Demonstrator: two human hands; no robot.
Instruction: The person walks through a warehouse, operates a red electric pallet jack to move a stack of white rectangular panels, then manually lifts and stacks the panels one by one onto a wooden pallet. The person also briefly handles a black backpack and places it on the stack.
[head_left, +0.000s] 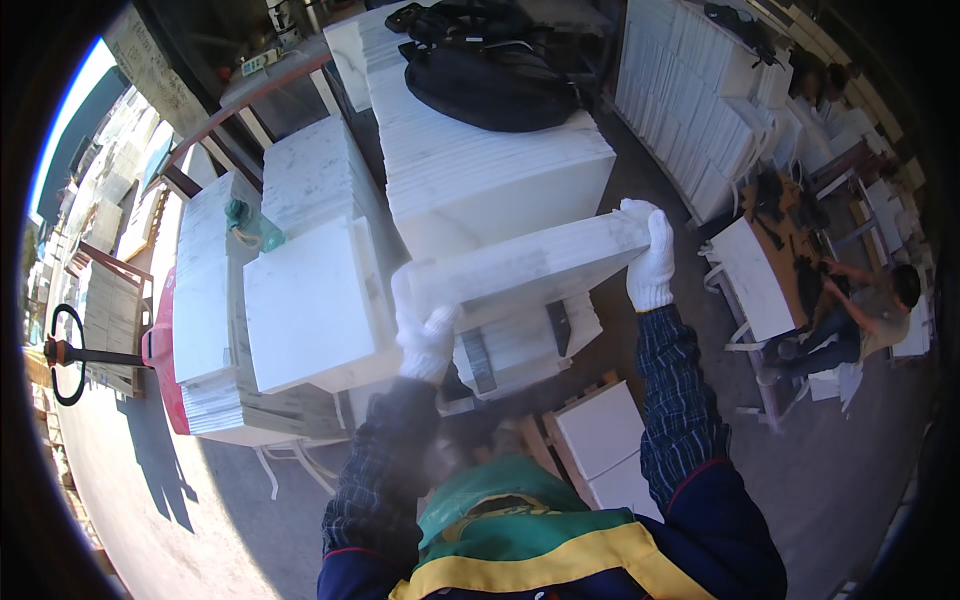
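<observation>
A white marble slab (535,268) with grey veining is held up in front of me between my two white-gloved hands. My left hand (424,338) grips its left end, fingers up along the end face and the thumb apart near the lower edge. At the opposite end my right hand (651,258) is closed round the corner. The slab slants, its right end farther from me. Beneath it, partly hidden, sits a lower stack of white slabs (520,352) with dark strips on it. Beyond stands a long row of upright slabs (500,185).
Black bags (490,85) lie on the far row. To the left are more slab stacks (305,300), a green bottle (255,228) and a red pallet jack (160,345). Boxed white tiles (600,430) lie near my feet. A person (870,310) works at a table on the right.
</observation>
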